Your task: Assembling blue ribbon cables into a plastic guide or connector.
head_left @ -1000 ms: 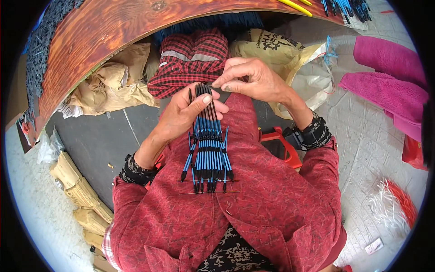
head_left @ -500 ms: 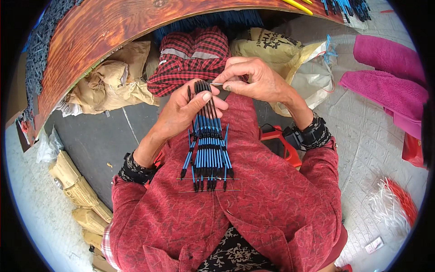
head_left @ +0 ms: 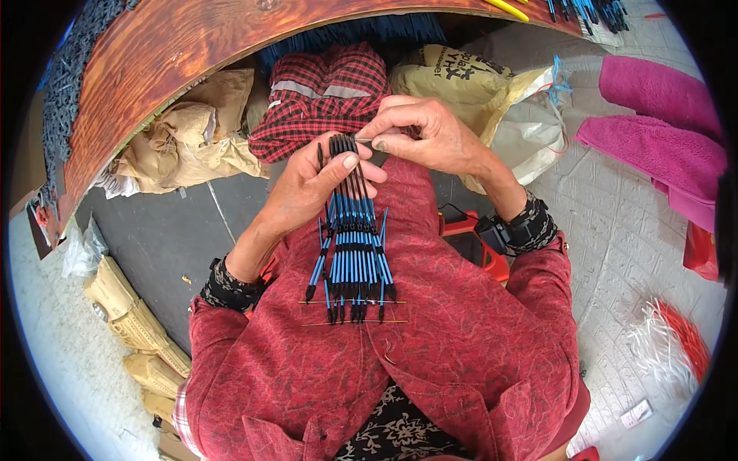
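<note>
Black patterned cuff [head_left: 230, 287] at left wrist. Left hand [head_left: 301, 189]: fingers gripping blue-and-black rod bundle [head_left: 355, 265] near its upper ends, thumb across front, other fingertips showing past its right edge. Bundle extends below these fingers, over red garment [head_left: 469, 330]. Right hand [head_left: 435, 141]: thumb and forefinger pinching thin metallic pin [head_left: 364, 140] at bundle's upper right.

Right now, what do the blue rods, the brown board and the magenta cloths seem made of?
Blue rods: perhaps plastic or coated cord, smooth, judging by their straight, even lengths. Brown board: wood or printed laminate, slightly glossy, with dark grain. Magenta cloths: probably terry towelling, matte, with fuzzy pile.
</note>
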Action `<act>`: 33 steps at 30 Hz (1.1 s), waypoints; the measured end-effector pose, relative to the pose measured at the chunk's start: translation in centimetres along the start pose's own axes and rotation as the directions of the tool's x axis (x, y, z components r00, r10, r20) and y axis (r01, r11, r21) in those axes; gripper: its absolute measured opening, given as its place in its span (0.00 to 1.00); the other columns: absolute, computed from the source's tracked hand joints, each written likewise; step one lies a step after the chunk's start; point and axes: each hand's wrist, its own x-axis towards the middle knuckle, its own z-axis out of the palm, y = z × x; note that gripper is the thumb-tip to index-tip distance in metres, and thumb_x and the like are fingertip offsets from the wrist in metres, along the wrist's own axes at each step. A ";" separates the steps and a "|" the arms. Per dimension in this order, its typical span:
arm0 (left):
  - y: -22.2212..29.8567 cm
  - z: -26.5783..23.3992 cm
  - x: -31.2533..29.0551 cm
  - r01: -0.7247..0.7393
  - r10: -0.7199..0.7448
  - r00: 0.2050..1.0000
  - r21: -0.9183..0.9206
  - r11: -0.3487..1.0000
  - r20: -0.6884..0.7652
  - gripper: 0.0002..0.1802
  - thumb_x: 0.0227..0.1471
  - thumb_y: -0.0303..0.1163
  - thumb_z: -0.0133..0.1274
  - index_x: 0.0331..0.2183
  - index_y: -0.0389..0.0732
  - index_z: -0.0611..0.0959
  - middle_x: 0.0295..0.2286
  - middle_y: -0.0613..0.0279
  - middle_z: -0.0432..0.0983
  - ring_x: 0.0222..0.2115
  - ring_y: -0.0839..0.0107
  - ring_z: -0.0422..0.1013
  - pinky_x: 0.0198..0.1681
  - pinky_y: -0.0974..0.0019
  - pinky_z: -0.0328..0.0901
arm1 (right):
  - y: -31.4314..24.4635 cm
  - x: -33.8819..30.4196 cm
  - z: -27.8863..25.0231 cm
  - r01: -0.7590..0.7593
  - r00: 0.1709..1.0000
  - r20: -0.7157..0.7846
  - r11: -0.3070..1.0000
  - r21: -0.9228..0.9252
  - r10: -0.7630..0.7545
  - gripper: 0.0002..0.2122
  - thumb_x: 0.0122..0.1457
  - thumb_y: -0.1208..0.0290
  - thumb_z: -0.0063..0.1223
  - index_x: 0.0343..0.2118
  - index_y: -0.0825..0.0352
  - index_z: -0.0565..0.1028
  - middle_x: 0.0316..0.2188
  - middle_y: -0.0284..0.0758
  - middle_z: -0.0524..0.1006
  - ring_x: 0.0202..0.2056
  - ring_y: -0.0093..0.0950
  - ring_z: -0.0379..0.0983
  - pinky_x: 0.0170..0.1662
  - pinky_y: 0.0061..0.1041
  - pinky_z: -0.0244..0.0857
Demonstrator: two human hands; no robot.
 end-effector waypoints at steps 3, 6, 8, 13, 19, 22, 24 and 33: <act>0.2 0.1 -0.1 0.010 -0.010 1.000 -0.003 1.000 -0.012 0.16 0.68 0.38 0.46 0.48 0.36 0.74 0.38 0.50 0.83 0.34 0.69 0.80 0.41 0.67 0.75 | -0.1 -0.3 1.0 -0.010 0.995 -0.097 0.999 -0.050 0.005 0.08 0.57 0.76 0.58 0.38 0.67 0.82 0.28 0.31 0.77 0.30 0.22 0.72 0.33 0.24 0.64; 0.0 0.2 -0.1 -0.001 0.001 1.000 -0.004 1.000 -0.018 0.16 0.68 0.38 0.46 0.48 0.36 0.74 0.39 0.50 0.83 0.34 0.69 0.80 0.41 0.67 0.75 | -0.9 -0.6 1.9 -0.040 0.978 -0.204 0.998 -0.042 0.031 0.07 0.56 0.75 0.58 0.37 0.67 0.82 0.27 0.32 0.78 0.26 0.21 0.71 0.29 0.23 0.64; 0.0 0.2 -0.1 -0.007 0.007 1.000 -0.012 1.000 -0.014 0.16 0.68 0.38 0.46 0.48 0.36 0.74 0.39 0.50 0.83 0.35 0.69 0.80 0.41 0.66 0.75 | -1.4 -0.8 2.3 -0.070 0.969 -0.239 0.998 0.002 0.069 0.07 0.55 0.76 0.58 0.37 0.68 0.82 0.27 0.31 0.78 0.25 0.20 0.70 0.28 0.23 0.64; 0.2 0.2 -0.1 -0.030 0.030 1.000 -0.008 1.000 -0.004 0.16 0.68 0.38 0.46 0.49 0.36 0.75 0.39 0.50 0.83 0.35 0.68 0.81 0.41 0.66 0.76 | -2.0 -1.1 3.0 -0.083 0.940 -0.333 0.996 -0.027 0.069 0.07 0.55 0.79 0.56 0.36 0.68 0.81 0.27 0.32 0.77 0.24 0.19 0.71 0.28 0.22 0.64; 0.9 0.3 -0.2 -0.011 0.011 1.000 0.024 1.000 0.021 0.17 0.68 0.38 0.45 0.48 0.33 0.75 0.39 0.51 0.83 0.35 0.69 0.80 0.42 0.66 0.75 | -2.1 -1.0 2.8 0.045 0.935 -0.336 0.975 -0.216 -0.117 0.07 0.55 0.80 0.56 0.36 0.68 0.81 0.29 0.35 0.77 0.28 0.27 0.76 0.30 0.27 0.68; 1.1 0.4 -0.1 0.014 -0.014 0.999 0.008 1.000 0.036 0.18 0.68 0.38 0.46 0.49 0.33 0.75 0.40 0.51 0.83 0.36 0.70 0.80 0.43 0.66 0.75 | -1.6 -0.8 2.3 0.120 0.934 -0.306 0.969 -0.218 -0.184 0.07 0.54 0.80 0.56 0.36 0.68 0.81 0.29 0.35 0.78 0.31 0.30 0.77 0.32 0.28 0.70; 1.1 0.3 0.0 0.014 -0.014 0.998 0.006 1.000 0.067 0.18 0.67 0.37 0.46 0.49 0.33 0.76 0.40 0.51 0.83 0.36 0.70 0.80 0.43 0.67 0.75 | -1.8 -0.7 1.9 0.085 0.948 -0.292 0.984 -0.157 -0.128 0.07 0.54 0.80 0.56 0.36 0.68 0.82 0.29 0.35 0.78 0.31 0.30 0.77 0.33 0.28 0.70; 1.3 0.3 0.1 0.034 -0.032 0.987 -0.012 0.999 0.156 0.22 0.67 0.40 0.47 0.53 0.33 0.75 0.42 0.51 0.82 0.39 0.68 0.79 0.46 0.65 0.74 | -2.1 -0.2 1.2 0.047 0.975 -0.217 0.998 -0.033 -0.053 0.09 0.53 0.79 0.56 0.36 0.68 0.82 0.29 0.35 0.77 0.33 0.28 0.77 0.35 0.29 0.70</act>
